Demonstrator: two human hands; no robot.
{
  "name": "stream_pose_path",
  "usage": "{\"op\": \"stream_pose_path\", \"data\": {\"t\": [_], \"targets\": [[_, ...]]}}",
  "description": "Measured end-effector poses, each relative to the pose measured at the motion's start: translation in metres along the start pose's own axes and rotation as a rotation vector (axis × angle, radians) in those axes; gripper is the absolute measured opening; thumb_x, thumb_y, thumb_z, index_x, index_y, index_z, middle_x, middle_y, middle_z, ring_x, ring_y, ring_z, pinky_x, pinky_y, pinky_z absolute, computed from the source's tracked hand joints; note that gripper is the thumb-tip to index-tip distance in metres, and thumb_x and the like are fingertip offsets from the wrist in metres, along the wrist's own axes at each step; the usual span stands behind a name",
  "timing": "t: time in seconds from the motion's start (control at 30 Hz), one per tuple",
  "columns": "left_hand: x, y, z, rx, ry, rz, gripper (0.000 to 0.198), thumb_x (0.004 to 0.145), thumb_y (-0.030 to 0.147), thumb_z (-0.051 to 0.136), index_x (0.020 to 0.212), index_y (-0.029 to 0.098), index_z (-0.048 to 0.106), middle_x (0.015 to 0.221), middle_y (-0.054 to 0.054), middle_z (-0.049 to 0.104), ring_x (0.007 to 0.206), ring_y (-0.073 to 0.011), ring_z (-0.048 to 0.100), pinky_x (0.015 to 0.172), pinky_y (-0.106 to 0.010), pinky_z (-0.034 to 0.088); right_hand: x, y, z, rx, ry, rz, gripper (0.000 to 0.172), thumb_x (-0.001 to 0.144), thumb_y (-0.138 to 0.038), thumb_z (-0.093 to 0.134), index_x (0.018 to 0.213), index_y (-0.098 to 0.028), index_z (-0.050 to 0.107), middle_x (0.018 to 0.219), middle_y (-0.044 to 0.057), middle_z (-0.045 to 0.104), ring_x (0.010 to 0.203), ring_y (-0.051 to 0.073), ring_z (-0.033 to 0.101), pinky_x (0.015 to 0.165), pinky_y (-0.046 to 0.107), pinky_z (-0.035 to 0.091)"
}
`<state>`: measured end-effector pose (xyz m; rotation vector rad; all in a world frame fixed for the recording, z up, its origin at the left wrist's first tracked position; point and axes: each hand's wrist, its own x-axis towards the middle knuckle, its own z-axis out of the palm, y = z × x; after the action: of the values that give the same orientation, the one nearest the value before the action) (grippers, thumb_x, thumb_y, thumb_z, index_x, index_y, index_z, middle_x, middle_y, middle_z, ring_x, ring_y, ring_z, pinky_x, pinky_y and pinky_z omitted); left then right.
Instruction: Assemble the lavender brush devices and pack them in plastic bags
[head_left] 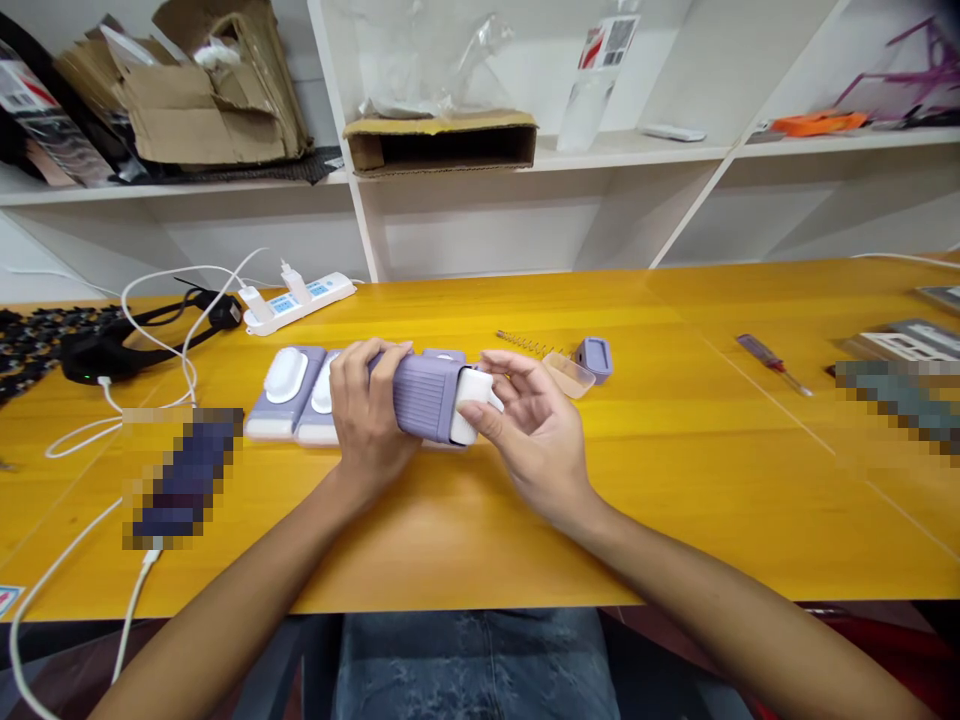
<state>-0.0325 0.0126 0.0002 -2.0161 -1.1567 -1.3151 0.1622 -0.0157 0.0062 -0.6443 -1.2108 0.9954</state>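
Probably light and stiff, the purple plastic case [424, 394], best gripped along its ribbed sides, sits in the left hand [373, 412] over the yellow wooden desk [690, 450]; at three o'clock, the right hand [541, 432] pinches its white block [466, 412].

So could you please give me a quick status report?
Left grip around ribbed purple casing. Right grip on white piece protruding from casing's end. Spring on table beyond right grip; nothing seen blocking either.
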Motion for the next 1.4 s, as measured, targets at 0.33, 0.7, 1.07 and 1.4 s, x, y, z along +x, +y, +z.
{"op": "stream_pose_path", "data": {"t": [0.33,0.7,1.07,1.4], "targets": [[0.001,0.000,-0.001,0.043,-0.002,-0.005,0.059,0.096,0.021,0.069,0.152,0.030,0.054,0.135,-0.017,0.063,0.127,-0.0380,0.062,0.112,-0.058,0.050,-0.004,-0.001,-0.002,-0.187,0.026,-0.153,0.036,0.093,-0.032,0.092,0.128,-0.029,0.086,0.103,0.005,0.071,0.096,0.021,0.072,0.086,0.043,0.069],[-0.004,0.004,0.002,0.046,-0.078,-0.061,0.065,0.092,0.016,0.066,0.152,0.026,0.044,0.144,-0.021,0.053,0.139,-0.0415,0.051,0.117,-0.066,0.044,-0.014,0.003,0.002,-0.371,-0.053,-0.224,0.048,0.106,-0.027,0.074,0.154,-0.032,0.072,0.119,0.009,0.073,0.105,0.022,0.071,0.081,0.037,0.070],[0.001,0.000,-0.002,-0.070,-0.169,-0.058,0.071,0.083,0.020,0.077,0.146,0.031,0.046,0.146,-0.018,0.058,0.140,-0.0428,0.054,0.111,-0.065,0.047,-0.010,0.005,-0.005,-0.533,-0.150,-0.448,0.060,0.107,-0.018,0.070,0.163,-0.034,0.063,0.123,0.010,0.070,0.101,0.023,0.070,0.086,0.043,0.066],[0.000,0.002,-0.003,0.009,-0.092,-0.069,0.060,0.087,0.016,0.072,0.142,0.029,0.051,0.136,-0.017,0.059,0.132,-0.0407,0.054,0.110,-0.063,0.046,-0.013,0.002,0.000,-0.548,-0.160,-0.537,0.069,0.102,-0.007,0.067,0.165,-0.034,0.060,0.112,0.008,0.065,0.097,0.024,0.066,0.082,0.044,0.061]]}}
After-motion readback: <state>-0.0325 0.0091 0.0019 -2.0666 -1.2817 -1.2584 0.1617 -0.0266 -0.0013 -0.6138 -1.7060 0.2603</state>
